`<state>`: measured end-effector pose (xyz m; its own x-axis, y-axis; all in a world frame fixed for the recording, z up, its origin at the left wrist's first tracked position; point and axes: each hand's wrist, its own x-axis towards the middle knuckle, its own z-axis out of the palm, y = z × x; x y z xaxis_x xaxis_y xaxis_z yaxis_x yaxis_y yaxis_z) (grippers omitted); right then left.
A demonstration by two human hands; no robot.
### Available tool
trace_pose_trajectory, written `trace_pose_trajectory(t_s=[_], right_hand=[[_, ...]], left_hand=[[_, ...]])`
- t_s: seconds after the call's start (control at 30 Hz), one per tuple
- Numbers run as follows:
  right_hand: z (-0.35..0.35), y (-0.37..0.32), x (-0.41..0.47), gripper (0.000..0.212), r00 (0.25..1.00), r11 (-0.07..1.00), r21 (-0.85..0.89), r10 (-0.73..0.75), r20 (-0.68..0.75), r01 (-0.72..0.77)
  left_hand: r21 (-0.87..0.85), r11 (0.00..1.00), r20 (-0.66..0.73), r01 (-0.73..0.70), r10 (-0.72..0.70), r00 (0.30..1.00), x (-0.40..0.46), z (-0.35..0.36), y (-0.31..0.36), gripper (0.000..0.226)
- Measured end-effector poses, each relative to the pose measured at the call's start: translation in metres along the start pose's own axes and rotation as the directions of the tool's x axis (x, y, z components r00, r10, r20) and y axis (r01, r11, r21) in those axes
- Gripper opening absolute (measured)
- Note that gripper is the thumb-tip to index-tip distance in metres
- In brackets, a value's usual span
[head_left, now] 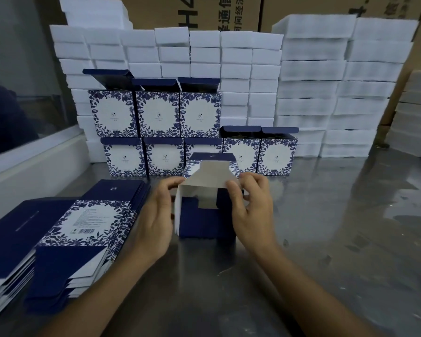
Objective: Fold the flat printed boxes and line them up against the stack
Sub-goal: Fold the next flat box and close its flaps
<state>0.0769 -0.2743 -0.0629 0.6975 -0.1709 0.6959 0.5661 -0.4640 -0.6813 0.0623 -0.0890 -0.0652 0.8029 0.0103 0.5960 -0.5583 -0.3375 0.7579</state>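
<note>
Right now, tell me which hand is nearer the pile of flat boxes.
Left. The left hand grips the half-folded box right beside the pile of flat boxes; the right hand pinches the flap on the box's far side.

Matt printed card boxes (pixel 206 215); glossy metal table (pixel 338 239).

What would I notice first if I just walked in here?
Probably the half-folded blue cardboard box in the middle, held by the left hand and right hand. Behind it, finished blue-and-white flowery boxes sit in two rows against a tall wall of white foam blocks.
</note>
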Motion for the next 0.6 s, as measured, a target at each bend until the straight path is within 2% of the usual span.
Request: trace_pose_trajectory(t_s=[0.17,0.33,0.43,0.5,0.6], right_hand=[[0.002,-0.005,-0.001,0.028,0.999,0.999,-0.003,-0.047,0.017,0.047],[0.004,-0.008,-0.001,0.024,0.992,0.995,0.023,-0.096,0.080,0.095],[0.005,-0.006,-0.001,0.026,0.994,0.997,0.028,-0.079,0.070,0.078],[0.006,-0.004,0.000,0.026,0.996,0.997,0.039,-0.073,0.057,0.070],[0.004,-0.002,0.002,0.022,0.997,0.997,0.061,-0.052,0.065,0.048]], left_hand=[[0.305,0.952,-0.050,-0.017,0.033,0.998,-0.004,0.004,-0.011,0.032],[0.425,0.898,-0.086,-0.118,0.169,0.982,0.002,-0.007,-0.013,0.025],[0.439,0.884,-0.079,-0.159,0.215,0.974,0.005,-0.007,-0.013,0.032],[0.447,0.880,-0.051,-0.158,0.202,0.978,0.005,-0.009,-0.014,0.037],[0.533,0.838,0.070,-0.116,0.093,0.993,0.000,-0.010,-0.019,0.047]])
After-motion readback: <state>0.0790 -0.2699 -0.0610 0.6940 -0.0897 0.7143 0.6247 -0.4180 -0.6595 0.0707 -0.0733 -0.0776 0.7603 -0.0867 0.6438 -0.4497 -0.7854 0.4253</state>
